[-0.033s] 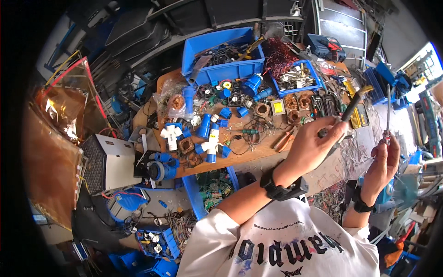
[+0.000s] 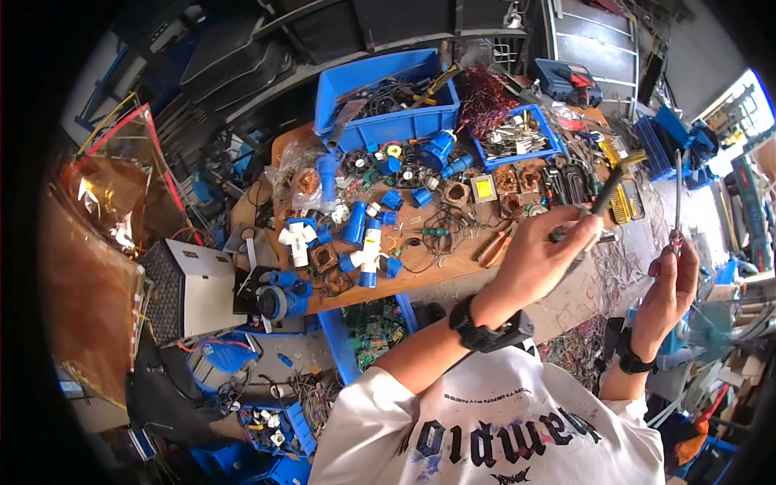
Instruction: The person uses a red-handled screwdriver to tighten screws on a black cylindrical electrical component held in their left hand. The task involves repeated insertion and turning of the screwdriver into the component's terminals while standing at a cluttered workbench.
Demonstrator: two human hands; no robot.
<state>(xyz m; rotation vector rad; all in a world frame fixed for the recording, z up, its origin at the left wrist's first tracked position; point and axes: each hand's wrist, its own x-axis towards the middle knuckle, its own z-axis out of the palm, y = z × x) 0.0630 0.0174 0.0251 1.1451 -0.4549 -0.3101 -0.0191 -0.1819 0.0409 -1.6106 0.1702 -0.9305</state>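
My left hand (image 2: 550,252) is raised over the right part of the bench, closed round a thick dark rod (image 2: 608,192). The rod slants up to the right and has a brass-coloured tip; I cannot make out its kind. Farther right, my right hand (image 2: 671,279) grips a screwdriver (image 2: 678,194) by its reddish handle, the long metal shaft pointing upward. The rod and the screwdriver are apart. Below the left hand lies a pair of pliers (image 2: 495,248) with orange handles on the bench.
The wooden bench (image 2: 440,271) bears blue and white plug connectors (image 2: 370,257), copper coils and loose wire. At its back stand a large blue bin (image 2: 396,125) of tools and a blue tray (image 2: 517,136) of metal parts. A bin of circuit boards (image 2: 343,343) sits below its front edge.
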